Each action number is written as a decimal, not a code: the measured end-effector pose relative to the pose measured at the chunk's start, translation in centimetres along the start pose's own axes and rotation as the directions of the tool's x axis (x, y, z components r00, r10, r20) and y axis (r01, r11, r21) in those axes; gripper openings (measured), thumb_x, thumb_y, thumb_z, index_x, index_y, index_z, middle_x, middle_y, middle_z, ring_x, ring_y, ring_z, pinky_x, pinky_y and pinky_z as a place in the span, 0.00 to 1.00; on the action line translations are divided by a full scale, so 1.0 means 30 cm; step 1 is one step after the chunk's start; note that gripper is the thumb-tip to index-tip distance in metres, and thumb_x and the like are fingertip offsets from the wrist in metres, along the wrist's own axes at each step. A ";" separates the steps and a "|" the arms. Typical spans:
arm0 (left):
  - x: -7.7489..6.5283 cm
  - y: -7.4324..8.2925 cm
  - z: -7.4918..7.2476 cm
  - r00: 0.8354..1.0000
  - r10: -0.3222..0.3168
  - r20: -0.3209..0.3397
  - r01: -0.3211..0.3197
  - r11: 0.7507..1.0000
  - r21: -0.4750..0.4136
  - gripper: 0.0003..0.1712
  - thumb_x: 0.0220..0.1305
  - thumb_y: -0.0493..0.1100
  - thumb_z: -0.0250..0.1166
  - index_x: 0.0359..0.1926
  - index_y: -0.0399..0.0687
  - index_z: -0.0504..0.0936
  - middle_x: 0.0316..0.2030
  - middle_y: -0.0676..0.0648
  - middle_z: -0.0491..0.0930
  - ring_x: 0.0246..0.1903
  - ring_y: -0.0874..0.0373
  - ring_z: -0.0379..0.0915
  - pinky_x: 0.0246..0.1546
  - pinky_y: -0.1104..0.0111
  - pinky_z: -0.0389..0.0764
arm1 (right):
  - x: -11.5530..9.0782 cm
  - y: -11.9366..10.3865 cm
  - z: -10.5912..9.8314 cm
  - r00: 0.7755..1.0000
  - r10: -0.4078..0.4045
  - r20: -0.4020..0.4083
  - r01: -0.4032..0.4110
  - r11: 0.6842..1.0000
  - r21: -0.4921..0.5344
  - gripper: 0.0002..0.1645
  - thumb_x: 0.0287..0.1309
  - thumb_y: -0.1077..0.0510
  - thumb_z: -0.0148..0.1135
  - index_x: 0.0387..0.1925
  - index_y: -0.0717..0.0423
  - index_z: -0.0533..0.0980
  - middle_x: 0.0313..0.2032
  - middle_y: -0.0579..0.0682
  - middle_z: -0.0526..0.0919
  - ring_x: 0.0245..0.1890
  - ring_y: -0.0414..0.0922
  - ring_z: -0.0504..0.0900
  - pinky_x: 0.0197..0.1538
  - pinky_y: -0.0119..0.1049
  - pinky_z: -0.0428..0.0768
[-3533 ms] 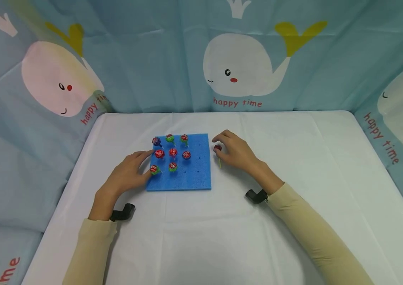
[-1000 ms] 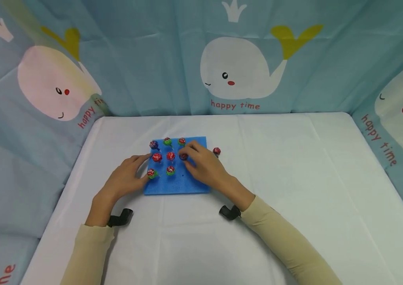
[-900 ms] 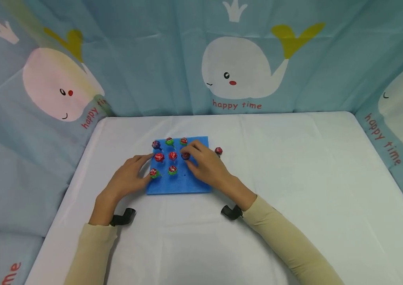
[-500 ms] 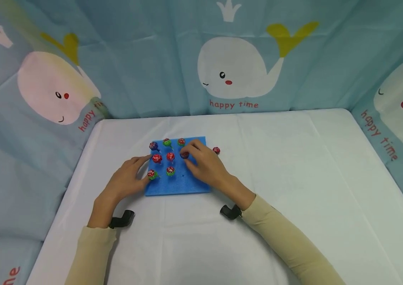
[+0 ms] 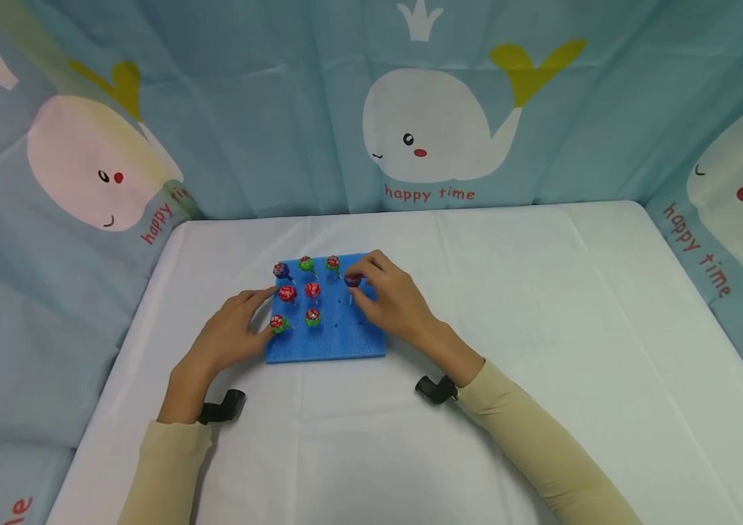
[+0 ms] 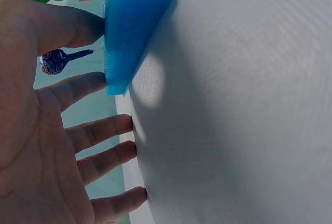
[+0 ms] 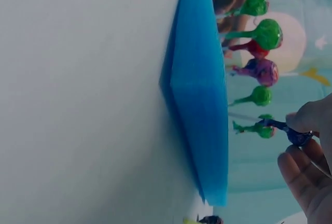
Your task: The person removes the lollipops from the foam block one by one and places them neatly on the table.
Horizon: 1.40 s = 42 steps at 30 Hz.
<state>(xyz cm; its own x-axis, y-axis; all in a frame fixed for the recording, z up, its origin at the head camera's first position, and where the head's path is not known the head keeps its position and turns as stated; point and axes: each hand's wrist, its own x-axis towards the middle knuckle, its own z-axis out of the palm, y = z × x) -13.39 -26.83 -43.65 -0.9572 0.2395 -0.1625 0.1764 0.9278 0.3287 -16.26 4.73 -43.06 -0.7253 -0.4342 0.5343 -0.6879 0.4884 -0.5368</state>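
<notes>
In the head view my right hand [image 5: 397, 295] is over the right part of a blue foam board [image 5: 325, 348]. It pinches a dark blue-purple lollipop [image 7: 300, 137] by the wrapped head, its white stick pointing toward the board's top face. My left hand [image 5: 230, 328] touches the board's left edge with thumb and index fingertip; its fingers are spread and fairly straight. Several lollipops stand in rows in the board: a dark blue one [image 5: 281, 270], red ones such as the near-center lollipop [image 5: 313, 290], and green-and-red ones such as the front lollipop [image 5: 313, 317].
Small holes show in the board's right half, one of them [image 5: 338, 300] just left of the held stick. Another lollipop [image 7: 210, 219] lies beyond the board at the bottom of the right wrist view, hidden in the head view. A white cloth [image 5: 345, 452] covers the table.
My right hand went from the loose lollipop right of the board to one in the middle row, then drew it up and rightward, baring its hole. My left hand stays at the edge.
</notes>
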 end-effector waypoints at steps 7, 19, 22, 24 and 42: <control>0.000 0.003 -0.007 1.000 0.003 -0.014 -0.003 1.000 -0.001 0.42 0.69 0.51 0.62 0.81 0.49 0.63 0.76 0.32 0.67 0.75 0.30 0.61 0.72 0.30 0.67 | -0.009 0.020 -0.026 1.000 0.026 -0.001 -0.026 1.000 0.000 0.12 0.65 0.63 0.72 0.49 0.57 0.82 0.47 0.51 0.83 0.47 0.44 0.86 0.52 0.37 0.88; -0.003 0.002 0.008 1.000 -0.011 -0.010 0.011 1.000 -0.005 0.43 0.69 0.50 0.62 0.81 0.49 0.63 0.76 0.32 0.67 0.75 0.30 0.62 0.72 0.30 0.67 | -0.033 0.062 -0.074 0.999 0.047 -0.019 -0.047 0.998 0.035 0.12 0.65 0.66 0.70 0.50 0.62 0.83 0.47 0.55 0.82 0.45 0.48 0.88 0.47 0.42 0.91; -0.002 0.001 0.009 1.000 -0.010 -0.009 0.009 1.000 -0.006 0.43 0.69 0.50 0.62 0.81 0.49 0.63 0.76 0.32 0.67 0.75 0.30 0.61 0.72 0.30 0.67 | -0.039 0.076 -0.090 0.997 0.077 -0.003 -0.077 0.996 0.044 0.13 0.65 0.66 0.70 0.50 0.61 0.83 0.48 0.55 0.82 0.44 0.49 0.88 0.47 0.42 0.91; -0.003 0.001 0.007 1.000 -0.010 -0.006 0.010 1.000 -0.005 0.43 0.69 0.50 0.62 0.81 0.49 0.62 0.76 0.32 0.66 0.76 0.30 0.61 0.72 0.30 0.67 | -0.041 0.084 -0.103 0.995 0.096 0.009 -0.097 0.994 0.048 0.14 0.64 0.66 0.70 0.51 0.61 0.82 0.48 0.55 0.82 0.43 0.49 0.89 0.47 0.42 0.91; -0.002 0.002 -0.004 1.000 -0.020 0.013 0.020 1.000 -0.008 0.42 0.70 0.50 0.61 0.82 0.49 0.62 0.77 0.32 0.65 0.77 0.30 0.59 0.72 0.29 0.66 | -0.055 0.148 -0.171 0.985 0.163 0.051 -0.165 0.986 0.032 0.14 0.66 0.64 0.70 0.52 0.61 0.83 0.49 0.55 0.83 0.48 0.49 0.88 0.51 0.42 0.90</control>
<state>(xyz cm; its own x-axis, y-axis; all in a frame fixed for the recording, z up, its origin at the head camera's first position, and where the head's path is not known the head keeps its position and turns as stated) -13.37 -26.84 -43.51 -0.9574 0.2250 -0.1811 0.1556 0.9300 0.3329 -17.97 11.50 -42.95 -0.8283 -0.3870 0.4051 -0.5593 0.5288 -0.6384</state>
